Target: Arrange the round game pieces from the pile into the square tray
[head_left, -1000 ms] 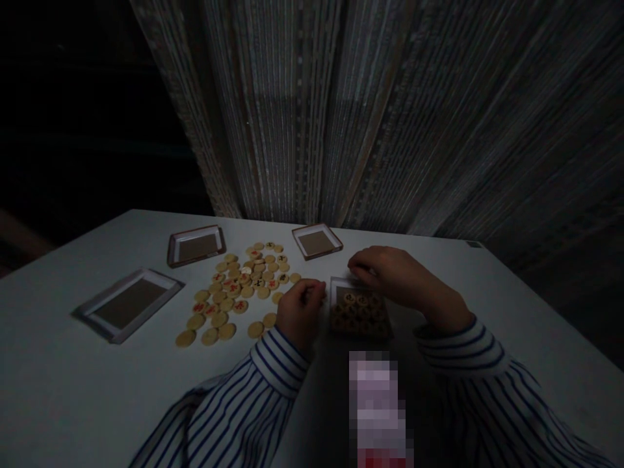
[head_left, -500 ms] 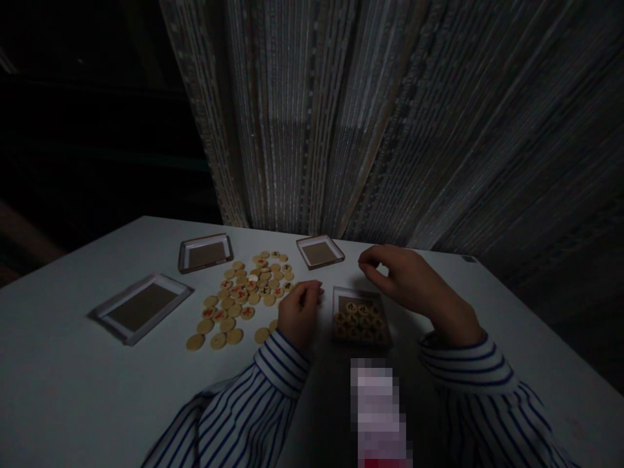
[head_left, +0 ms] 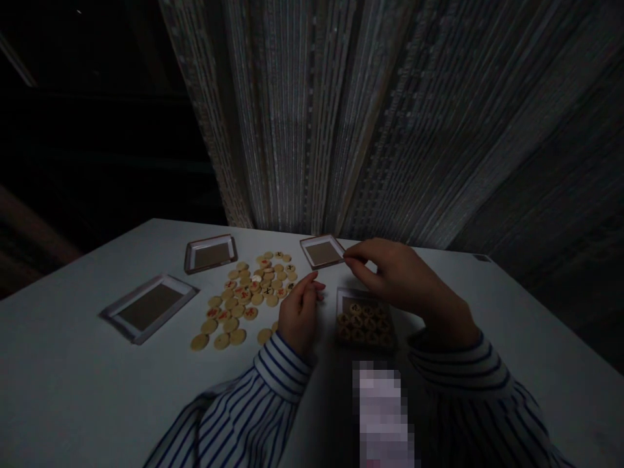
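white table [head_left: 88, 396]: loose round wooden game pieces [head_left: 246, 299] lie scattered left of centre, three empty shallow trays beyond them: large tray [head_left: 149, 307], middle tray [head_left: 210, 253], small tray [head_left: 322, 251]. dim light; marks on the pieces are unreadable. a blurred patch covers the near edge. small box [head_left: 364, 318] holds rows of pieces, partly hidden by the right hand [head_left: 400, 276]. right hand hovers above it, fingertips pinched; contents of the pinch cannot be determined. left hand [head_left: 299, 312] rests beside the box, fingers loosely curled, holding nothing visible.

Bare worktop [head_left: 73, 390] along the near-left edge; scattered game discs [head_left: 248, 296] and three trays [head_left: 149, 307] crowd the far centre.
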`<state>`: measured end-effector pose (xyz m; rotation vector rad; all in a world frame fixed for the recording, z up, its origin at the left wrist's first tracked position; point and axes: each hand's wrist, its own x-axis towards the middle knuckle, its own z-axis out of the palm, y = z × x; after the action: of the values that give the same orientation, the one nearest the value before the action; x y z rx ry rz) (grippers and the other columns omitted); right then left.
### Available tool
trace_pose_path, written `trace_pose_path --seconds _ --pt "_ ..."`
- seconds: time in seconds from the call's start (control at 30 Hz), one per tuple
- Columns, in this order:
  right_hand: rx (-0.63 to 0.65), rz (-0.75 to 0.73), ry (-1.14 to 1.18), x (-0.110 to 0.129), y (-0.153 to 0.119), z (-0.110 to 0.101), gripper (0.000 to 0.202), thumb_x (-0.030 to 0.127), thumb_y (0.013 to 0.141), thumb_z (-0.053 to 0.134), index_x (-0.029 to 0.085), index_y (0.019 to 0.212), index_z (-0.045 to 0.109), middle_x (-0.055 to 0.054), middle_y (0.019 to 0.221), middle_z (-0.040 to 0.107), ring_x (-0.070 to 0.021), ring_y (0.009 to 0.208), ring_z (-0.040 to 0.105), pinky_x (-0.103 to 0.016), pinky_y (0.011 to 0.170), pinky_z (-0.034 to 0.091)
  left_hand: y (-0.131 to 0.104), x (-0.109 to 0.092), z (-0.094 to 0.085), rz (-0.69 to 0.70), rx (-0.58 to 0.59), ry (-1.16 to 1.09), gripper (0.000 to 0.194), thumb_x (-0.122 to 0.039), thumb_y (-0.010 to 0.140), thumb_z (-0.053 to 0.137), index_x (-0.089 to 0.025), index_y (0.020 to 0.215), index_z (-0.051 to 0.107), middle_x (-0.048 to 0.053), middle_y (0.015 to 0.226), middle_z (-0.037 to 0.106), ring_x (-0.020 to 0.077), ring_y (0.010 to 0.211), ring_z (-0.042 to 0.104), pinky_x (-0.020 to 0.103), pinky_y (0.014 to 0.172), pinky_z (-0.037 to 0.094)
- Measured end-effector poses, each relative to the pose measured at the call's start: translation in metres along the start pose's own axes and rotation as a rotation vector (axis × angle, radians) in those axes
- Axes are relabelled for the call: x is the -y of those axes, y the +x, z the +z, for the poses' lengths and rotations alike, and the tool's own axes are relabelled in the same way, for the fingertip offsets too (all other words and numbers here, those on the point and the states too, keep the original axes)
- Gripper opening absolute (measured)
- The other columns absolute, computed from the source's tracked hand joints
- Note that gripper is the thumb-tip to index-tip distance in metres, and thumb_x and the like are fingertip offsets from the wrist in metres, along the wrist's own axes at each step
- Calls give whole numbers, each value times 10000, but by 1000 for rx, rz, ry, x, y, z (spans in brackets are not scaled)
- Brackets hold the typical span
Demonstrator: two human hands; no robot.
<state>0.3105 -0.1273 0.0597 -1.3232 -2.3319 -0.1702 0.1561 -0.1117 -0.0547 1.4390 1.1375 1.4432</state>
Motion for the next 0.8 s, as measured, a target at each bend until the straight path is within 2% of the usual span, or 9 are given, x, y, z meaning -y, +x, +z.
trace_pose_path --seconds 0.27,0.47,0.57,0.7,0.8 --pt "58 14 -21 -3 -2 2 227 245 850 422 163 914 623 -46 863 650 -156 791 572 -256 713 395 3 -6 -9 134 -13 95 322 -327 839 436 -149 1027 628 48 827 662 130 693 582 274 706 463" --pt "79 16 -10 0 -2 1 222 245 851 418 178 895 625 -37 888 653 -157 820 575 -257 726 386 12 -20 -22 135 -112 75 322 -377 798 508 -159 980 660 43 839 670 137 710 593 276 712 466" --pt "90 19 -2 0 -3 1 220 248 851 415 182 875 624 -34 897 653 -156 822 576 -252 719 384 17 -30 -29 137 -141 96 286 -379 761 551 -150 855 695 35 772 671 147 721 597 271 705 466" --pt "106 22 7 0 -2 1 225 256 850 418 183 895 626 -34 895 654 -152 816 577 -244 713 382 25 -41 -40 163 -93 136 298 -391 756 544 -146 671 691 35 711 663 152 725 600 265 703 464" --pt "123 34 -15 0 -1 1 237 263 846 421 181 923 630 -38 874 656 -154 795 576 -246 695 380 31 -43 -49 178 -12 174 287 -387 754 544 -147 678 682 38 710 665 156 713 602 269 689 469"
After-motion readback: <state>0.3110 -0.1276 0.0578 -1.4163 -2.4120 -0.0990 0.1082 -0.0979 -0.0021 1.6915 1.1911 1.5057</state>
